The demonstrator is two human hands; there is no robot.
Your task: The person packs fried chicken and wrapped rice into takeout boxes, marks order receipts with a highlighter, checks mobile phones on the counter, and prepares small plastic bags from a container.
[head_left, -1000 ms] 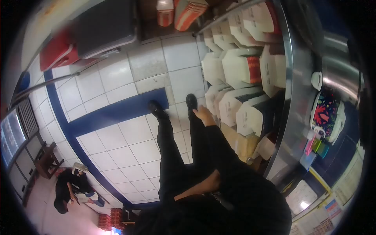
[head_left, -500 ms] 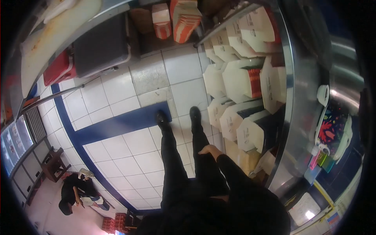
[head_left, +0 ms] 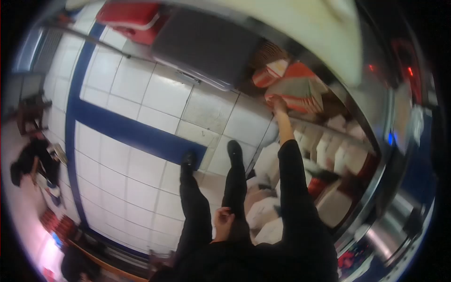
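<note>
My right hand (head_left: pixel 278 102), at the end of an outstretched arm, is at the near end of a stack of orange-and-white striped paper cartons (head_left: pixel 305 89) on the low shelf. Its fingers are curled at the cartons' edge; blur hides how many they take in. Close beside that stack lies a smaller striped carton stack (head_left: pixel 270 74) with a white top. My left hand (head_left: pixel 224 222) is in front of my thigh, with its fingers loosely curled and nothing visible in them.
White folded boxes (head_left: pixel 268 211) crowd the shelf under the metal counter (head_left: pixel 371 207) on my right. A dark lidded container (head_left: pixel 202 47) and a red cooler (head_left: pixel 129 19) stand ahead. At far left, a person in dark clothes (head_left: pixel 35 162) is near a wooden stool (head_left: pixel 33 113).
My right hand has moved from beside my thigh out to the striped cartons. My left hand has come into view. The view has turned, shifting the cartons toward the right.
</note>
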